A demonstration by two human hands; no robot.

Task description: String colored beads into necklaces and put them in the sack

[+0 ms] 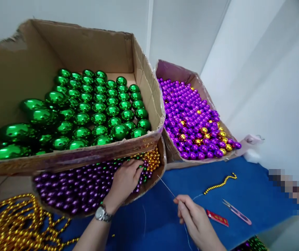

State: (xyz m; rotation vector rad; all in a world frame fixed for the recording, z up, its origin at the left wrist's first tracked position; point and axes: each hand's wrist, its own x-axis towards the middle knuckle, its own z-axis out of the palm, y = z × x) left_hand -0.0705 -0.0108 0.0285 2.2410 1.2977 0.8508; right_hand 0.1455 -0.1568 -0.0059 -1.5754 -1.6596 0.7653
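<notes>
My left hand (124,183), with a wristwatch (102,213) on the wrist, reaches into a low cardboard box (153,181) of small purple, green and gold beads, fingertips buried among the beads near the gold ones. My right hand (195,219) pinches a long thin needle (166,186) that points up and left toward that box. A thin thread runs from the hand to a short strand of gold beads (221,183) lying on the blue cloth (256,195).
A big cardboard box (144,66) of shiny green balls rests above the bead box. Another box (174,71) at right holds purple and gold balls. Gold bead strings (13,223) pile at lower left. Thread snips (237,211) and a red packet (217,218) lie near my right hand.
</notes>
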